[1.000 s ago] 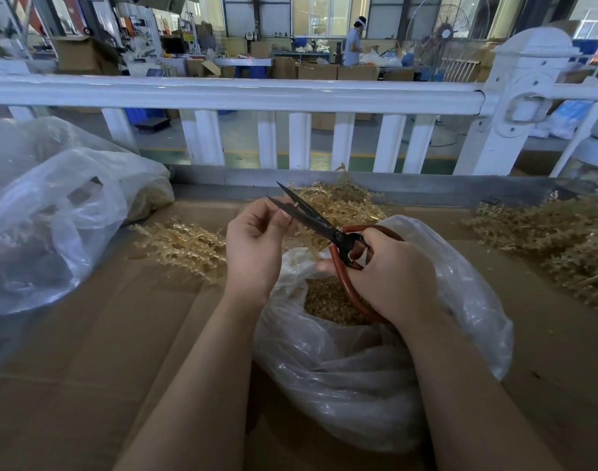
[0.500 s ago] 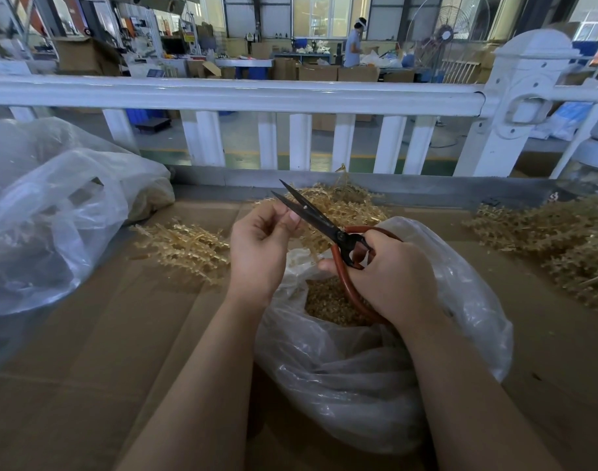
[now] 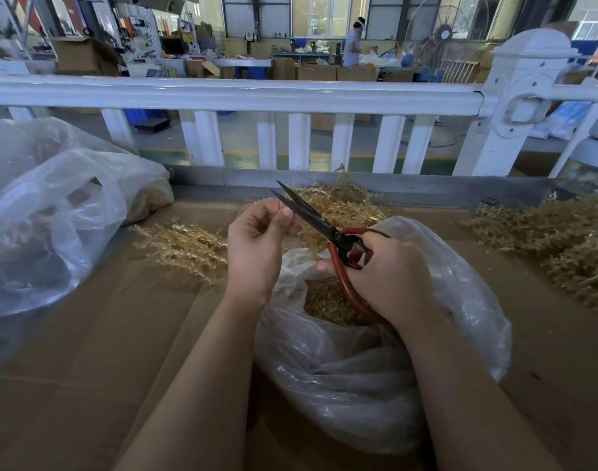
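My right hand [image 3: 389,277] grips black scissors [image 3: 313,217] by their red-brown handles, blades parted and pointing up-left. My left hand [image 3: 257,243] is raised beside the blades with fingers curled and thumb pinched to fingertips; whatever it pinches is too small to make out. Both hands hover over an open clear plastic bag [image 3: 375,351] holding small golden cut pieces [image 3: 328,304].
Piles of golden plastic sprigs lie left [image 3: 185,246], behind the hands [image 3: 341,205] and at the right [image 3: 556,239] on the cardboard-covered table [image 3: 104,351]. A big crumpled clear bag [image 3: 53,212] fills the left. A white railing [image 3: 257,93] runs behind the table.
The scissor blades have opened slightly wider and both hands have lifted a little. The bag and piles have not moved.
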Demonstrator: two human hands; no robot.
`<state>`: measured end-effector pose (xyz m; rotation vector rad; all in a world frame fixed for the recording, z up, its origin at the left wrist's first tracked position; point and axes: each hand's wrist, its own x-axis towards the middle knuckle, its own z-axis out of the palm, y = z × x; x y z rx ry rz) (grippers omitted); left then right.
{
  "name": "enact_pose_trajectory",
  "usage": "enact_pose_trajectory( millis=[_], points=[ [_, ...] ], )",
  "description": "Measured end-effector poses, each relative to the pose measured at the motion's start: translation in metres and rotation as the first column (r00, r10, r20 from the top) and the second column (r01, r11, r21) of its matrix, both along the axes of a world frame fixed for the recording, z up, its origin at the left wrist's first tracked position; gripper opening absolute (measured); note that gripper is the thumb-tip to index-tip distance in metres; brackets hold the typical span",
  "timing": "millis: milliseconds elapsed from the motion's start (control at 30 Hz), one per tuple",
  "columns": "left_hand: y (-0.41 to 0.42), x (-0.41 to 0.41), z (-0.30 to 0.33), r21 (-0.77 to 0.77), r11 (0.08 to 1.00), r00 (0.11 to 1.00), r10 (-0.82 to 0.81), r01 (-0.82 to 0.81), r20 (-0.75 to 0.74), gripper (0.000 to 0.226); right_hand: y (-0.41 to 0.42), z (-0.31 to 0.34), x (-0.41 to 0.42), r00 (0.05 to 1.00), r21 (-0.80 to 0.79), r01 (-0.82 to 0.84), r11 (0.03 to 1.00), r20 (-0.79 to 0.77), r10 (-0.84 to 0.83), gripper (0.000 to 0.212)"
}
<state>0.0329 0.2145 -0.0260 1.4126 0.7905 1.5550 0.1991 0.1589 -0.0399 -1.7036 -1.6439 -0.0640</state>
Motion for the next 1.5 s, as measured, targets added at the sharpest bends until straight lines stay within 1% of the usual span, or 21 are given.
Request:
enact_pose_trajectory(
  millis=[33, 67, 133, 167, 267, 367, 433, 533, 567, 633, 700, 733, 867, 933, 1000, 1067, 1133, 1233, 1333, 1400, 1500],
  points=[
    [0.001, -0.001, 0.0, -0.021, 1.0, 1.0, 0.0, 0.0, 0.017, 0.012, 0.0, 0.0, -0.001, 1.0, -0.005, -0.013, 1.0, -0.024, 0.012, 0.08],
    [0.001, -0.001, -0.001, -0.048, 0.999, 0.999, 0.0, 0.002, 0.033, 0.013, -0.001, 0.0, -0.001, 0.998, -0.004, -0.023, 1.0, -0.062, 0.023, 0.073],
    [0.003, -0.001, -0.001, -0.1, 0.995, 0.999, -0.009, 0.014, 0.048, 0.013, 0.0, -0.001, -0.001, 0.989, -0.003, -0.035, 0.999, -0.143, 0.034, 0.051],
    [0.003, -0.001, -0.002, -0.118, 0.993, 0.999, -0.016, 0.022, 0.05, 0.013, 0.001, -0.001, -0.001, 0.984, -0.014, -0.04, 0.999, -0.173, 0.037, 0.046],
    [0.003, 0.0, -0.001, -0.162, 0.984, 0.996, -0.058, 0.068, 0.066, 0.015, 0.003, -0.003, -0.001, 0.968, -0.033, -0.043, 0.999, -0.249, 0.033, 0.035],
    [0.003, 0.0, 0.002, -0.21, 0.971, 0.993, -0.104, 0.112, 0.052, 0.016, 0.005, -0.002, 0.0, 0.954, -0.05, -0.022, 0.998, -0.298, 0.006, 0.023],
    [0.002, -0.002, 0.003, -0.256, 0.959, 0.992, -0.118, 0.125, 0.043, 0.016, 0.007, -0.002, 0.002, 0.934, -0.058, -0.011, 0.998, -0.358, -0.01, 0.018],
    [0.002, -0.004, 0.005, -0.323, 0.931, 0.985, -0.171, 0.171, 0.029, 0.02, 0.008, 0.0, 0.003, 0.867, -0.037, 0.006, 0.999, -0.497, -0.024, 0.015],
    [0.001, -0.004, 0.006, -0.336, 0.922, 0.979, -0.204, 0.194, 0.005, 0.022, 0.007, 0.001, 0.003, 0.841, -0.02, 0.015, 1.0, -0.541, -0.024, 0.016],
    [-0.001, -0.004, 0.006, -0.343, 0.911, 0.952, -0.285, 0.232, -0.114, 0.024, 0.007, 0.003, 0.004, 0.804, 0.031, 0.027, 0.999, -0.595, -0.003, 0.018],
    [-0.004, -0.004, 0.006, -0.343, 0.901, 0.903, -0.356, 0.265, -0.239, 0.025, 0.005, 0.004, 0.005, 0.779, 0.063, 0.026, 0.998, -0.627, 0.02, 0.022],
    [-0.004, -0.004, 0.006, -0.349, 0.893, 0.881, -0.388, 0.285, -0.271, 0.024, 0.005, 0.004, 0.006, 0.766, 0.072, 0.028, 0.997, -0.642, 0.024, 0.023],
    [-0.003, -0.011, 0.007, -0.355, 0.841, 0.813, -0.512, 0.408, -0.278, 0.02, 0.004, 0.007, 0.007, 0.734, 0.103, 0.037, 0.994, -0.678, 0.042, 0.026],
    [-0.003, -0.014, 0.006, -0.336, 0.822, 0.799, -0.548, 0.46, -0.248, 0.015, 0.003, 0.007, 0.007, 0.726, 0.112, 0.03, 0.993, -0.685, 0.056, 0.027],
    [-0.002, -0.014, 0.006, -0.334, 0.795, 0.799, -0.579, 0.507, -0.163, 0.016, 0.003, 0.008, 0.006, 0.717, 0.124, 0.029, 0.992, -0.694, 0.066, 0.027],
    [-0.002, -0.013, 0.006, -0.331, 0.779, 0.807, -0.586, 0.533, -0.079, 0.017, 0.003, 0.008, 0.006, 0.703, 0.14, 0.026, 0.99, -0.706, 0.081, 0.023],
    [-0.003, -0.01, 0.006, -0.316, 0.782, 0.819, -0.573, 0.538, -0.023, 0.016, 0.002, 0.009, 0.005, 0.691, 0.148, 0.011, 0.989, -0.716, 0.1, 0.021],
    [-0.004, -0.006, 0.008, -0.286, 0.819, 0.858, -0.512, 0.498, 0.029, 0.014, 0.001, 0.009, 0.005, 0.693, 0.163, -0.018, 0.986, -0.709, 0.13, 0.026],
    [-0.005, -0.002, 0.01, -0.251, 0.869, 0.905, -0.412, 0.426, 0.109, 0.019, 0.002, 0.009, 0.004, 0.735, 0.162, -0.032, 0.986, -0.665, 0.133, 0.025],
    [-0.006, -0.001, 0.012, -0.236, 0.89, 0.919, -0.359, 0.389, 0.162, 0.023, 0.004, 0.006, 0.005, 0.769, 0.128, -0.026, 0.991, -0.631, 0.102, 0.025],
    [-0.006, 0.002, 0.011, -0.231, 0.919, 0.939, -0.275, 0.32, 0.208, 0.022, 0.006, 0.001, 0.006, 0.793, 0.047, -0.023, 0.999, -0.607, 0.047, 0.033]
  ],
)
